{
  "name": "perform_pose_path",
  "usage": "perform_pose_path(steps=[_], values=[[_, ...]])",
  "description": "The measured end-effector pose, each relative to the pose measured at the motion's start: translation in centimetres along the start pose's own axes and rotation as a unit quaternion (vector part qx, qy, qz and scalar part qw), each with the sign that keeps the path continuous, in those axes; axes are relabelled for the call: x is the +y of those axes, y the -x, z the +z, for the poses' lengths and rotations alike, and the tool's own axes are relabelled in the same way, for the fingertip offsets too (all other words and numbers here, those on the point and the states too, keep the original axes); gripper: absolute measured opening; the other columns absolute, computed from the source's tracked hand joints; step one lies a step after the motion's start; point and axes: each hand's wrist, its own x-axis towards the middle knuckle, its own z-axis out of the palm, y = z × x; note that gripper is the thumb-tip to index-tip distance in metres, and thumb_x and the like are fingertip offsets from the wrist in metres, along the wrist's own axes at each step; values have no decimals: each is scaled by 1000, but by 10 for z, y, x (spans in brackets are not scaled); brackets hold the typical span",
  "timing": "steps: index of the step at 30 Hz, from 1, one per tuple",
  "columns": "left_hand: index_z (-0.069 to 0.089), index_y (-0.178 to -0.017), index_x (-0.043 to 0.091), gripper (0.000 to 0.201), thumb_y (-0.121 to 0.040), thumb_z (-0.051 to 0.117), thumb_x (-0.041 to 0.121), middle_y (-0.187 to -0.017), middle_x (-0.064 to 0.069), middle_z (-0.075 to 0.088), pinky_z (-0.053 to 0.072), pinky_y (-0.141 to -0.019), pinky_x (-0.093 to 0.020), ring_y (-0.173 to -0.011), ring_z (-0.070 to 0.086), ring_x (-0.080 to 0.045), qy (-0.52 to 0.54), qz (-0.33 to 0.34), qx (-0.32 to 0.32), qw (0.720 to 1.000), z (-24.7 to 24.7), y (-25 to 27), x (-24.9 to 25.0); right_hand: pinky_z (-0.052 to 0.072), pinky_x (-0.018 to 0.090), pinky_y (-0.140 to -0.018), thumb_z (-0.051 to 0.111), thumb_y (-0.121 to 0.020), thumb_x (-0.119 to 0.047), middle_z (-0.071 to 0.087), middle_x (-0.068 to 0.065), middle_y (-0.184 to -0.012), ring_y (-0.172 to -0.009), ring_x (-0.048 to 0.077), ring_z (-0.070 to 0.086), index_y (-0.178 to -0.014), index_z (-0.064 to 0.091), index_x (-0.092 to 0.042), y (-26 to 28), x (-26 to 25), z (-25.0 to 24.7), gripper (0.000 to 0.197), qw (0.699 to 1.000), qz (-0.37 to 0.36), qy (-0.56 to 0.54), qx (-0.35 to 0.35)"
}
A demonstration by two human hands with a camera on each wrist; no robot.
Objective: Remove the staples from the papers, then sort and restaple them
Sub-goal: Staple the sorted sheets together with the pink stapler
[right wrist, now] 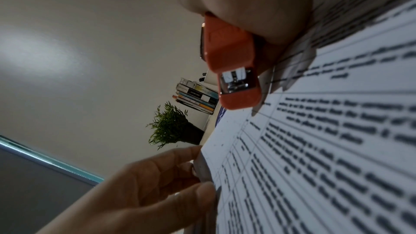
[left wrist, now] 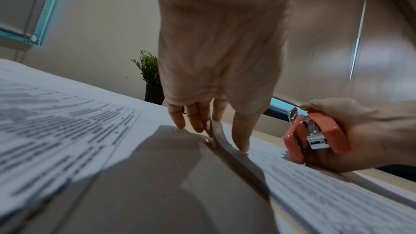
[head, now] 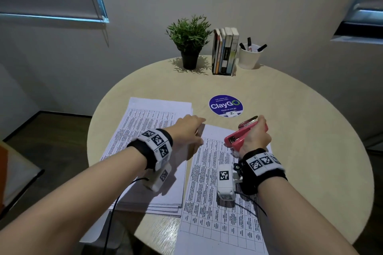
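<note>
Two sets of printed table sheets lie on the round table (head: 300, 130): a thick stack (head: 145, 128) on the left and a thinner set (head: 223, 203) on the right. My left hand (head: 189, 128) pinches the far left corner of the right set; in the left wrist view the sheet edge (left wrist: 219, 136) is lifted between thumb and fingers of my left hand (left wrist: 216, 109). My right hand (head: 256, 137) grips a pink stapler (head: 241, 136) over the set's far edge, its metal end (right wrist: 234, 82) pointing toward the pinched corner. No staple is visible.
At the table's far side stand a potted plant (head: 189, 43), a row of books (head: 224, 51) and a white cup of markers (head: 249, 57). A round blue sticker (head: 226, 105) lies just beyond the hands. The table's front edge is under the papers.
</note>
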Motion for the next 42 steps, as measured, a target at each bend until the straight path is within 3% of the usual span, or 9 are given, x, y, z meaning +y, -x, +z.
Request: perform_pose_path(steps=[3,8,14,19,23,28,33,38,42], values=[[54,-106,14,37,-79,75,28,-99,-4,53,40,-78,-35,-103,52,-29,27,3,32,999,6,-1,4,57,59,-61,53,-75,-69,70,14,-88,-66,33,70,-76,60,-16,1,-1,-1,53,1000,-9,14,3],[53,-118,8,39,-83,70,15,-111,-10,52,39,-79,-27,-100,52,-25,73,15,82,994,2,2,9,58,57,-60,53,-78,-64,70,13,-82,-65,32,69,-72,62,-14,-3,-1,0,51,1000,-17,21,1],[48,-114,4,37,-84,69,11,-107,-14,60,39,-71,-28,-98,56,-28,96,0,60,994,4,5,16,49,26,-43,53,-82,-60,68,9,-75,-56,26,66,-71,61,-15,-12,1,0,47,1000,-21,9,-7],[53,-113,2,37,-81,70,10,-94,-8,55,37,-67,-26,-84,48,-20,170,-21,62,983,-1,4,22,49,27,-45,53,-82,-60,68,8,-73,-56,26,66,-72,62,-15,-14,1,0,48,1000,-25,15,-10],[64,-100,-2,23,-77,68,3,-83,-13,64,43,-57,-28,-68,56,-22,319,-59,46,945,0,5,21,49,28,-48,51,-81,-59,67,7,-71,-57,26,66,-68,62,-15,-14,1,-1,48,999,-25,29,-9],[66,-74,3,13,-86,66,7,-73,-11,66,53,-77,-37,-72,63,-26,380,-126,-25,916,3,7,17,52,34,-52,52,-79,-59,67,8,-68,-54,26,65,-69,64,-12,-11,-2,-1,49,1000,-25,17,-8],[67,-92,-8,15,-91,60,5,-83,-18,65,51,-75,-38,-75,61,-26,409,-120,-2,905,8,15,18,55,54,-55,50,-88,-57,65,11,-72,-55,36,66,-75,55,-15,2,-23,6,45,995,-65,-31,-66],[64,-80,-1,14,-91,58,5,-71,-13,61,44,-61,-32,-62,56,-23,406,-87,29,909,6,18,23,50,21,-52,50,-97,-47,63,1,-74,-58,11,63,-81,53,-17,10,-44,31,34,964,-238,-40,-113],[60,-70,4,19,-90,59,4,-59,-4,53,35,-49,-24,-50,47,-14,402,-58,31,913,0,21,30,55,26,-63,53,-95,-48,63,1,-72,-61,11,64,-78,55,-15,12,-34,44,37,958,-239,5,-160]])
